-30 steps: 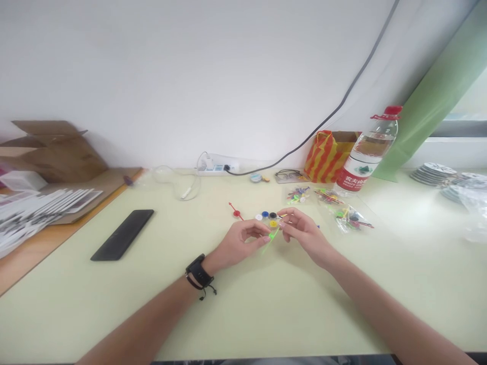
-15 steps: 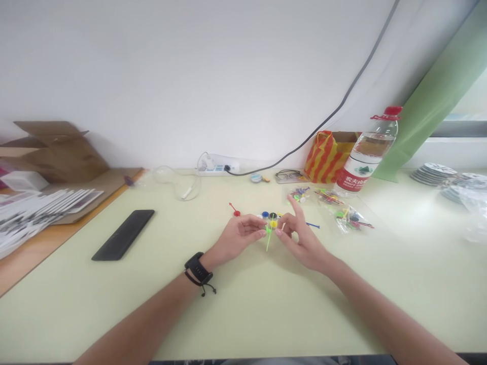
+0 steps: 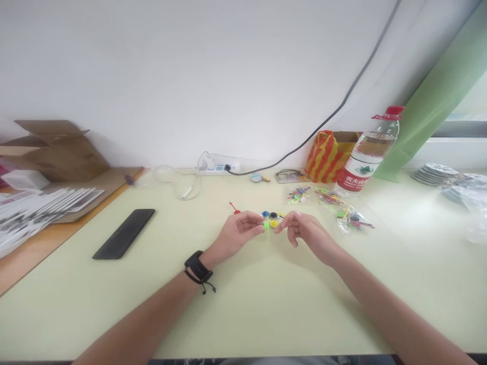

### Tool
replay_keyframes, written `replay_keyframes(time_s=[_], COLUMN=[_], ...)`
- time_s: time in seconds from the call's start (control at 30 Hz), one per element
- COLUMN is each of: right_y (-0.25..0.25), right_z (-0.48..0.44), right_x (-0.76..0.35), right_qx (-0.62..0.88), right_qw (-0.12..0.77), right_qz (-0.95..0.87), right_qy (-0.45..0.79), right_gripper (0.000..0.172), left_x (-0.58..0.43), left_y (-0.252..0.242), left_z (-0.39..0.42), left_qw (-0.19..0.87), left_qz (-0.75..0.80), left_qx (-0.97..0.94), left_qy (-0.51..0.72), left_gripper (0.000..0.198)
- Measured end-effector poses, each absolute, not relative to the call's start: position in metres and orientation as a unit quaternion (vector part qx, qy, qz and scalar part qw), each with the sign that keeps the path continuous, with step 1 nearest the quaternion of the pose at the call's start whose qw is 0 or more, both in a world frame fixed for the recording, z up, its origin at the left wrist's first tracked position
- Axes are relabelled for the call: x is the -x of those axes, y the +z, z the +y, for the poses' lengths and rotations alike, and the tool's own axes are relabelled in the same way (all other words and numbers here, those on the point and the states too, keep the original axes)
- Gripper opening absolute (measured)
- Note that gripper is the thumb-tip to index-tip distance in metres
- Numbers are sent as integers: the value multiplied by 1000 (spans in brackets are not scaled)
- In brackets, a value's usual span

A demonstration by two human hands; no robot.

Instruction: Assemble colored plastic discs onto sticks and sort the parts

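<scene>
A green pin (image 3: 267, 225) is pinched in the left hand (image 3: 239, 232), the right hand (image 3: 306, 231) is slack and empty, and the far caps (image 3: 273, 223) are left untouched.

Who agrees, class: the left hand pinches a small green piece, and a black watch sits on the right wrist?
Not quite. The black watch sits on the left wrist, not the right, as the head view shows. The left hand does pinch the small green piece.
</scene>
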State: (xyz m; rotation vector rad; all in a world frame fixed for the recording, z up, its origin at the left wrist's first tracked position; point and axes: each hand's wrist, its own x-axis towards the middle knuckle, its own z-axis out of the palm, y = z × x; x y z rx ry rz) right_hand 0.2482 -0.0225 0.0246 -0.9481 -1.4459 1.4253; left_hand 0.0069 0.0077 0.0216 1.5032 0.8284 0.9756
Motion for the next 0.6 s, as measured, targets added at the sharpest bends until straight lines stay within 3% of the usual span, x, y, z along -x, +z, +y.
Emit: replay_keyframes(time_s=[0.6], right_y=[34], right_z=[-29], right_x=[-244], right_qx=[427], right_qw=[383], right_qz=[-633], right_qy=[520], right_gripper=[44], left_x=[-7], left_y=[22], left_z=[7], left_qw=[572], left_qz=[336], left_qx=[-635], left_qy=[396], left_gripper=[35])
